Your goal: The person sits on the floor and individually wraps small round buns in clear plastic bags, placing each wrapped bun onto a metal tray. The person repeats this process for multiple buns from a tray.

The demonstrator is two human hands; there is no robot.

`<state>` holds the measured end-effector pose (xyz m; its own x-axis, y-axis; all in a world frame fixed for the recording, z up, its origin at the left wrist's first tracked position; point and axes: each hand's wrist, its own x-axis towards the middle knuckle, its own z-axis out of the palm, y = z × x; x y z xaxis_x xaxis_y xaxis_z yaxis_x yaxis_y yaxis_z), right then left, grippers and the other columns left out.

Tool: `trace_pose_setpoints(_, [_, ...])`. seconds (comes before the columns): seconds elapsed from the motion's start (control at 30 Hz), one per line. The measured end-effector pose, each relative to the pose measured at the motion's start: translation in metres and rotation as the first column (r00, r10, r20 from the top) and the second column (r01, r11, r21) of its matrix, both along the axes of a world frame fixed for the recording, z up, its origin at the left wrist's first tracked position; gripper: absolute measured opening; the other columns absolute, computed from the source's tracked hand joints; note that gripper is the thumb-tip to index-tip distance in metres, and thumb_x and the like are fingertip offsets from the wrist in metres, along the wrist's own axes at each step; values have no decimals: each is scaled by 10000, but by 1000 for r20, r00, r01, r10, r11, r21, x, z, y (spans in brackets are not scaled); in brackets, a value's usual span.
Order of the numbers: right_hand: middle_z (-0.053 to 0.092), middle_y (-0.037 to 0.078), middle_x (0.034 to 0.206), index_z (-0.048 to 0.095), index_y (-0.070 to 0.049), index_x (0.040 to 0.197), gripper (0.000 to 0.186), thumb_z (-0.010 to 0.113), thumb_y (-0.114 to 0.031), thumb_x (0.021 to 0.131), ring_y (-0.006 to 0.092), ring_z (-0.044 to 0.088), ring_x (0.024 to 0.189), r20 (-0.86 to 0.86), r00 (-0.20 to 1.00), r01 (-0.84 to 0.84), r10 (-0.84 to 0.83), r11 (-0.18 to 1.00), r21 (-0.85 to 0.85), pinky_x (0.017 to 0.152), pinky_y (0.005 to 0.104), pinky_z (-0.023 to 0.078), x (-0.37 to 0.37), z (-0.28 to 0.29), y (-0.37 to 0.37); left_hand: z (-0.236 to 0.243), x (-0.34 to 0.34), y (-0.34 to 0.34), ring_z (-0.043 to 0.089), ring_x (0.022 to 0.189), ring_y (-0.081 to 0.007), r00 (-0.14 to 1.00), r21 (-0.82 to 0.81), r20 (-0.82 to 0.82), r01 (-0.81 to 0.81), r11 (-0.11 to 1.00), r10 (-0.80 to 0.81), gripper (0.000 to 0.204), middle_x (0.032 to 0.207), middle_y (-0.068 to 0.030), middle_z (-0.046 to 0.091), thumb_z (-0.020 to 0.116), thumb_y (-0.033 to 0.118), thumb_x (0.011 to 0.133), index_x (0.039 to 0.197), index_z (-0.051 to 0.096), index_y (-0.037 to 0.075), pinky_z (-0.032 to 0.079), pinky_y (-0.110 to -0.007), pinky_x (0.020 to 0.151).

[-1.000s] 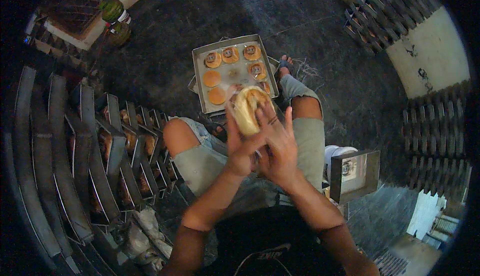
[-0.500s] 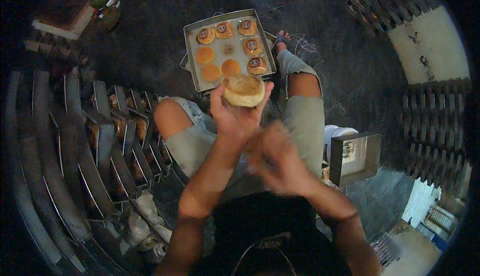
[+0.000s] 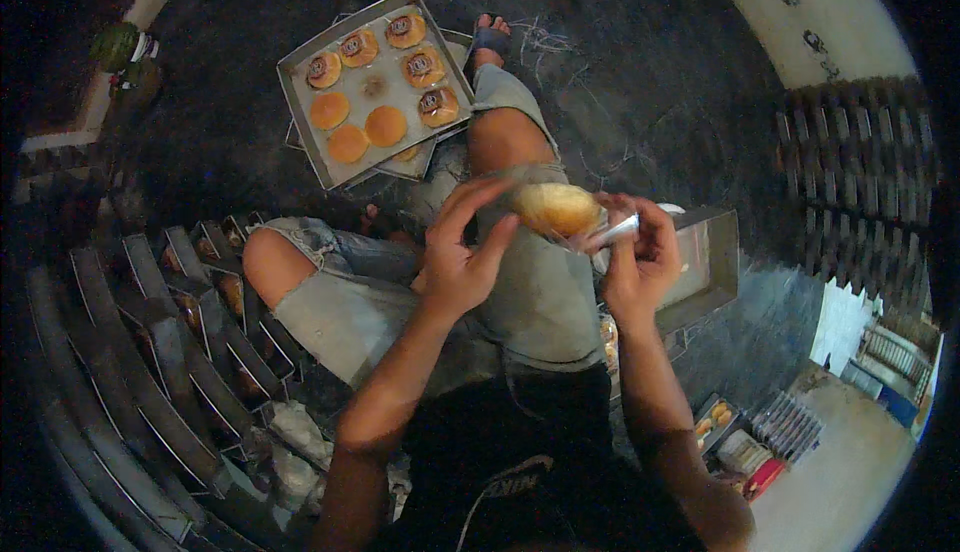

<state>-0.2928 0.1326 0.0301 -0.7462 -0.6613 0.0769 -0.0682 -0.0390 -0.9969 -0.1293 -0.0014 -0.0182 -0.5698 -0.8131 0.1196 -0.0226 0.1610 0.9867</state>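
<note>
A round, golden-brown bun (image 3: 555, 209) is held tilted on its side above my thigh, between my two hands. My left hand (image 3: 465, 252) is curved round its left end, thumb below and fingers above. At its right end my right hand (image 3: 640, 252) pinches a clear plastic wrapper (image 3: 612, 231), which appears to reach over part of the bun. Beyond my hands lies a square metal tray (image 3: 370, 102) with several wrapped buns (image 3: 424, 68) that bear dark printing. Three plain buns (image 3: 385, 126) sit at the tray's near left.
Another tray (image 3: 430, 162) lies under the bun tray. To my right, a metal tray (image 3: 703, 262) stands beside my leg. Stacked dark trays (image 3: 150, 382) crowd my left side, and more stacks (image 3: 860, 182) line the right. Further trays (image 3: 785, 425) stand at the lower right.
The bun has moved right and turned from lying on my left palm to its side. My right hand came up to it with the plastic wrapper. The view has shifted, so the tray appears further left.
</note>
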Motion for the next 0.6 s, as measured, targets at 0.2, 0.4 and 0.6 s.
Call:
trace_pose_setpoints(0.2, [689,48,921,673,20,1029,124,699,-95,991,62,579,645,-236,970,-67,58,997,-30,564,225,469,-15,7,-12,25,-50,1,674,933,-184,966,-35,-184,-189,981,180,150,972,-66,715,756,133,946,1034,705,22,532,-322,849])
trace_pose_setpoints(0.4, [624,-29,767,662,-50,899,142,736,-148,971,36,510,585,186,971,93,-153,951,296,493,229,382,-24,41,-1,44,-33,-11,642,844,-92,987,331,3,-150,932,158,129,877,-17,694,715,144,1003,982,683,20,513,-255,785])
trace_pose_setpoints(0.6, [599,-59,770,655,-54,886,161,742,-153,979,16,491,693,93,995,23,-44,975,220,615,200,384,0,40,10,40,-19,15,623,817,-76,989,168,-54,-125,978,136,142,854,-8,691,716,146,1003,968,684,13,505,-256,776])
